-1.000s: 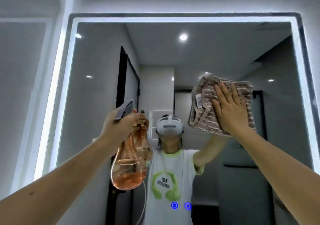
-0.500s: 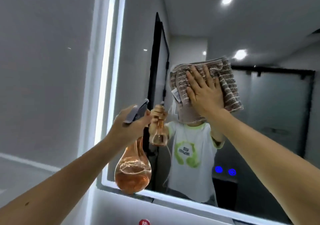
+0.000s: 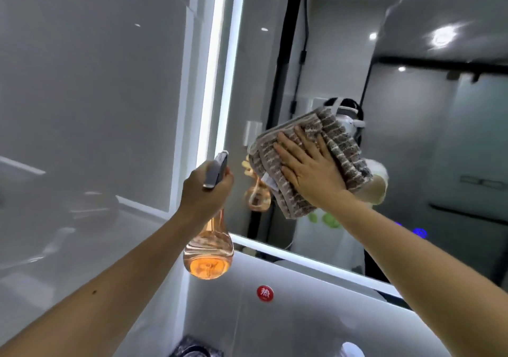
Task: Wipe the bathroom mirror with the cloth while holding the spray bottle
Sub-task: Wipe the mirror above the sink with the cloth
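Lower now, flat right hand (image 3: 310,169) presses ribbed cloth (image 3: 299,164) on mirror (image 3: 412,137); left fingers (image 3: 228,182) clench teardrop bottle (image 3: 209,255).

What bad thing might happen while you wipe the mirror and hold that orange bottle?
The left hand holds the spray bottle only by its thin neck, its heavy round bottom hanging, so it might slip and drop. The right hand presses the cloth flat with open fingers, no real grip, so the cloth might slide off the mirror. The bottle's gray top sits near the glass and might bump it.
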{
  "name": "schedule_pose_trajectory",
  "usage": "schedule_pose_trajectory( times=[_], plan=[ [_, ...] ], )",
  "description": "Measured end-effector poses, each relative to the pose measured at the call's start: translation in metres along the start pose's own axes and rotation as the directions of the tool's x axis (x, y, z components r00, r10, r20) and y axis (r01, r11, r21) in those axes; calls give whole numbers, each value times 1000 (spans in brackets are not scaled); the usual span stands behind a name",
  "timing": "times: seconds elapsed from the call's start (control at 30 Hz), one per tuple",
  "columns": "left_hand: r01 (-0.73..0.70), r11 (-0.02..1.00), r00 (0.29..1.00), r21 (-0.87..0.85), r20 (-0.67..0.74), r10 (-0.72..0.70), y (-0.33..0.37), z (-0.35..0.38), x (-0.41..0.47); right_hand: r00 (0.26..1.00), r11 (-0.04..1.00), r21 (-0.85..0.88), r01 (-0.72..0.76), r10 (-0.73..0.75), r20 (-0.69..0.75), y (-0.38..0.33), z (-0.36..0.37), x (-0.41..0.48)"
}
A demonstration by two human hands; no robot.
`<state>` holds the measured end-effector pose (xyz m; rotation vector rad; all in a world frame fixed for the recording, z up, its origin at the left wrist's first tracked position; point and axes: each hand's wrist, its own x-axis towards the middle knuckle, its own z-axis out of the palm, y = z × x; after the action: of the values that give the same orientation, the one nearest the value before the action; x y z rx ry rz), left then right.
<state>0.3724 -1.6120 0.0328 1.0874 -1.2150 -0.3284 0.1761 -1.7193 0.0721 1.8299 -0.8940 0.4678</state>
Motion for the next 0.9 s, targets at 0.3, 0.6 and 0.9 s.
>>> schedule_pose_trajectory(
  times=[0.3,0.6,0.9],
  plan=[
    [2,1000,1000,-9,-14,-2,-1,44,-26,988,999,30,-44,39,149,36,8,-115],
    [73,997,997,31,17,-73,-12,24,-29,988,990,23,-137,135,70,30,11,-119],
    [14,993,999,117,30,-17,-42,-10,-24,999,997,81,18,-14,-44,-41,33,-50]
  ],
)
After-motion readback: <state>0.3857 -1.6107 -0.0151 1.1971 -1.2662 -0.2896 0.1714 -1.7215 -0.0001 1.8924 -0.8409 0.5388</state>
